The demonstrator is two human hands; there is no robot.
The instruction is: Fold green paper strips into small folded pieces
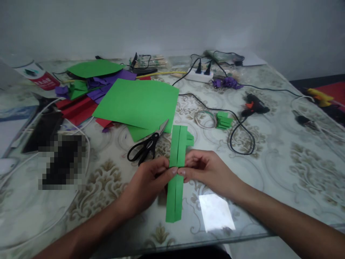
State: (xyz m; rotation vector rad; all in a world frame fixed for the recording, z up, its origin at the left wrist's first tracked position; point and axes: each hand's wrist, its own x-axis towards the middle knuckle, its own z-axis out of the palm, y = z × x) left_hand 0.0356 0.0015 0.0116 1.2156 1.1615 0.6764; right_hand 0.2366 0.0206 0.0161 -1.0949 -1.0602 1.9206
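Note:
A long folded strip of green paper (pixel 177 149) stands lengthwise before me, a seam running down its middle. My left hand (pixel 155 178) pinches its left edge, thumb on top near the seam. From the right, my right hand (pixel 201 167) pinches the same strip, its thumb tip meeting the left one at the middle. The fingers beneath the paper are partly hidden. Just beyond my left hand lie black-handled scissors (pixel 148 144), blades partly spread. A small folded green piece (pixel 190 139) shows behind the strip's upper right edge.
Large green sheets (pixel 137 102) lie behind the scissors, with red paper (pixel 78 109) and purple paper (pixel 115 79) at left. A black glue gun (pixel 254 104) and its looping cord lie right. A tape roll (pixel 205 119), small folded green pieces (pixel 223 121) and a white power strip (pixel 199 75) sit farther back.

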